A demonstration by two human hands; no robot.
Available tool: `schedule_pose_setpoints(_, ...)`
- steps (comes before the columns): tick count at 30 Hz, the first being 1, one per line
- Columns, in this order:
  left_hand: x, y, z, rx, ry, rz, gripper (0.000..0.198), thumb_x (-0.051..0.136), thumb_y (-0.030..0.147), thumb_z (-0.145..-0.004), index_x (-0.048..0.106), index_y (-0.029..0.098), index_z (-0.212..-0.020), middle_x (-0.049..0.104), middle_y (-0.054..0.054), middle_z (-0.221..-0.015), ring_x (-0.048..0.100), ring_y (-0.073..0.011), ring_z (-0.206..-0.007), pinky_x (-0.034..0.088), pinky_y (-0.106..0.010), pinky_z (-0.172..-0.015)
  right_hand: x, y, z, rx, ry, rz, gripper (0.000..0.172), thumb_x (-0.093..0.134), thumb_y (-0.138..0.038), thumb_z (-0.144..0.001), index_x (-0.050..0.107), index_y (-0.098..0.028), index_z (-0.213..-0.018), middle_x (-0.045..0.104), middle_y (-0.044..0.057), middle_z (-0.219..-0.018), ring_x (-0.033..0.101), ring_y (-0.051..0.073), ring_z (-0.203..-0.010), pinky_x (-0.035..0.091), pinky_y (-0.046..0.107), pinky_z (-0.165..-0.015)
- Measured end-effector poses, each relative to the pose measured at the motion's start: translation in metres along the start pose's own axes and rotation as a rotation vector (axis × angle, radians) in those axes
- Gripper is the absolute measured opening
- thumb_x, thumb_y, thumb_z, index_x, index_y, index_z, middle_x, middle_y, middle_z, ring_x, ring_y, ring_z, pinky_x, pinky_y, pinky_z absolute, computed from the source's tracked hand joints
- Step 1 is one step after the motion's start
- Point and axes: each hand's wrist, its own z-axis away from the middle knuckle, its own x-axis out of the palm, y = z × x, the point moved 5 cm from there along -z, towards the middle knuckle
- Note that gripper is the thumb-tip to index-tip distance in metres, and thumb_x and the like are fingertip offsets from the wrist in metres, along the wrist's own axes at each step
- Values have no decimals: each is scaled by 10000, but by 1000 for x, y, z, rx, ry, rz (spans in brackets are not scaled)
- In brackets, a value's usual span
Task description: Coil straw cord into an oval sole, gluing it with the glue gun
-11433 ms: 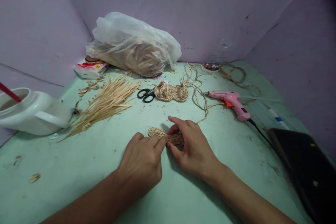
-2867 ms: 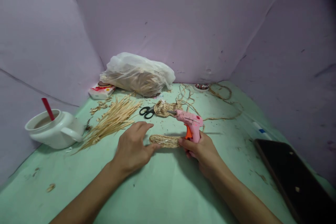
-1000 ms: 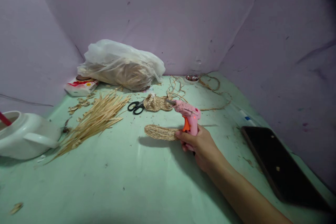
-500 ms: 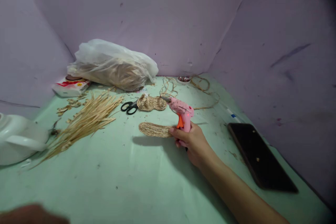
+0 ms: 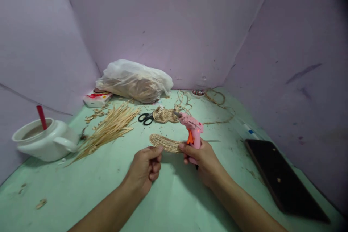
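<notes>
In my right hand (image 5: 202,159) is a pink hot glue gun (image 5: 194,127) with an orange trigger, its nozzle pointing left. The thumb of that hand also pins one end of a curved woven straw strip (image 5: 167,143). My left hand (image 5: 145,168) is closed, thumb and forefinger pinched at the strip's lower left edge. Beyond the strip lies a second coiled straw piece (image 5: 164,115), partly behind the nozzle. Black-handled scissors (image 5: 146,118) touch its left side.
Dry straw strands (image 5: 112,125) lie left, near a white pot (image 5: 51,141) holding a red-handled tool (image 5: 41,117). A plastic bag (image 5: 136,79), a small box (image 5: 97,99), a bead dish (image 5: 198,93) and cord (image 5: 217,98) are behind. A dark phone (image 5: 285,179) lies right.
My left hand has come up from the lower left corner to the straw strip. My right hand still holds the glue gun and strip. The view has shifted, showing more of the pot.
</notes>
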Motion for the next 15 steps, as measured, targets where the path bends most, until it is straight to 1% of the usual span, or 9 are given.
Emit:
schedule_pose_setpoints(1,-7,4,-1,58,65,-24,332,706,336,-637,414,176,-639,428,74,-537,310,-21,-365,179,-152,-326,0,0,0,4,2,-3,293,765,-239,-510,503,-182,-627,535,-51,-487,453,80,-408,390,214,-386)
schedule_pose_setpoints(3,-23,20,-2,292,230,-117,314,711,345,-645,450,186,-714,477,64,-583,430,-55,-452,345,-171,-419,-1,-1,-1,12,8,-8,296,768,-238,-508,505,-181,-630,534,-49,-494,459,81,-425,398,207,-385)
schedule_pose_setpoints(5,-35,40,0,588,367,-255,362,716,329,-649,505,199,-913,582,7,-830,580,-128,-762,480,-248,-700,-2,0,-2,19,11,-11,305,772,-238,-501,504,-180,-632,535,-49,-496,462,79,-432,401,200,-383)
schedule_pose_setpoints(7,-44,55,1,748,488,-428,455,670,347,-702,478,207,-1090,546,-66,-1129,510,-215,-1111,404,-373,-957,-3,0,-2,24,14,-12,313,775,-243,-498,500,-180,-634,529,-55,-488,452,73,-425,399,193,-379)
schedule_pose_setpoints(9,-51,65,2,850,611,-587,499,635,349,-741,445,190,-1174,469,-119,-1273,427,-266,-1217,332,-451,-1021,-3,1,-2,26,17,-14,318,776,-253,-502,496,-182,-634,527,-57,-482,445,69,-419,397,193,-377)
schedule_pose_setpoints(10,-53,68,4,897,633,-622,507,620,344,-754,433,185,-1197,454,-133,-1290,429,-279,-1213,357,-459,-994,-3,1,-2,28,17,-15,320,776,-259,-505,493,-183,-633,525,-57,-479,444,70,-417,397,194,-377)
schedule_pose_setpoints(12,-46,71,11,1023,589,-727,482,604,314,-770,438,196,-1206,476,-127,-1259,464,-282,-1170,411,-447,-932,-3,1,-2,32,15,-17,330,778,-265,-500,487,-186,-633,532,-54,-486,451,73,-420,399,197,-375)
schedule_pose_setpoints(13,-38,71,17,1115,536,-835,453,607,288,-768,460,202,-1189,497,-116,-1229,473,-281,-1154,410,-449,-934,-2,1,-2,36,11,-18,332,778,-259,-494,488,-185,-636,534,-54,-489,454,74,-421,399,198,-374)
schedule_pose_setpoints(15,-13,64,31,1332,341,-1151,402,632,237,-741,518,207,-1126,535,-104,-1165,468,-298,-1141,357,-494,-986,0,2,-1,50,-2,-16,324,776,-234,-481,497,-181,-637,530,-58,-478,453,75,-415,397,198,-370)
